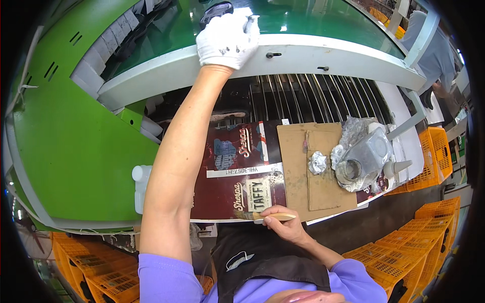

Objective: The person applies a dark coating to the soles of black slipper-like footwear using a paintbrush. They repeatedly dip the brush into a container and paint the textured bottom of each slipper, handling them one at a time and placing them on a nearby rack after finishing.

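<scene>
My left hand [228, 42], in a white glove with dark smudges, reaches out over the far rail to the green belt. Its fingers look curled, and their tips are mostly hidden. Touching or just beside the glove is a black, sole-like piece [216, 11]; whether the glove grips it does not show. Bare, my right hand [286, 225] is closed on the wooden handle of a brush [279, 216] at the near edge of the bench. The bristles lie over a dark red printed sheet [214, 194].
Right of the sheet lies brown cardboard [295, 189] with a crumpled white wad [317, 163]. Beside it stands a translucent, plastic-wrapped bottle [371, 151]. A pale metal rail [298, 54] crosses before the green belt [288, 20]. Orange crates [404, 237] stand at both sides.
</scene>
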Demonstrator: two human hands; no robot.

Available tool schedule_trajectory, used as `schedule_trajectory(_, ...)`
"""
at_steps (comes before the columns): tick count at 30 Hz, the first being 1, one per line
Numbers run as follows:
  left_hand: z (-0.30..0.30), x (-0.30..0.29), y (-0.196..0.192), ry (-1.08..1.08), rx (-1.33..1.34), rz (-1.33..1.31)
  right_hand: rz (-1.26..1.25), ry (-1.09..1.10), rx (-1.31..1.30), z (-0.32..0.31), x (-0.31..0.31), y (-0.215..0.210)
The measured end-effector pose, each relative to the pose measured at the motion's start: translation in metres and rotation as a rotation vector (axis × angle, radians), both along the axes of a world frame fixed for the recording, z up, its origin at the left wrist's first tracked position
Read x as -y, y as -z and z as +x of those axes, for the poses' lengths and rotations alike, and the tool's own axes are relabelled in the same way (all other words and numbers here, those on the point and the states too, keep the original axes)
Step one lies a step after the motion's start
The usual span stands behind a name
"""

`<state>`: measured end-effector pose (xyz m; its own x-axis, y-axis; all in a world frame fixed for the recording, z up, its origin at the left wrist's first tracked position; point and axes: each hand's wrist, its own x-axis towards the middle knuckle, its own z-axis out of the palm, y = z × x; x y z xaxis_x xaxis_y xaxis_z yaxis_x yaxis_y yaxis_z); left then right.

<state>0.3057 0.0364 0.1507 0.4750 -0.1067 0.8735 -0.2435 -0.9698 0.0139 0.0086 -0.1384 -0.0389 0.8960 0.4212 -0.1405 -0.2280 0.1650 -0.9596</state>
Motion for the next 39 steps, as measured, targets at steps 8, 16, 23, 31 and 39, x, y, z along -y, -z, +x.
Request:
schedule_trajectory(8, -0.003, 0.000, -0.002, -0.044, -0.085, 0.009, 0.003, 0.018, 0.058, -0.001, 0.001, 0.001)
schedule_trajectory(16, 0.000, -0.001, -0.001, -0.036, -0.064, 0.006, 0.006, 0.013, 0.031, -0.002, 0.002, 0.005)
schedule_trajectory(23, -0.001, 0.000, 0.000, -0.016, -0.001, 0.025, -0.033, 0.042, 0.102, -0.001, 0.002, 0.006)
schedule_trajectory(31, -0.004, 0.001, 0.003, -0.049, 0.032, 0.061, -0.012, 0.066, 0.130, -0.005, 0.004, 0.008)
schedule_trajectory(39, -0.003, 0.000, 0.010, -0.019, 0.137, 0.105, 0.003, 0.171, 0.068, -0.004, 0.025, -0.003)
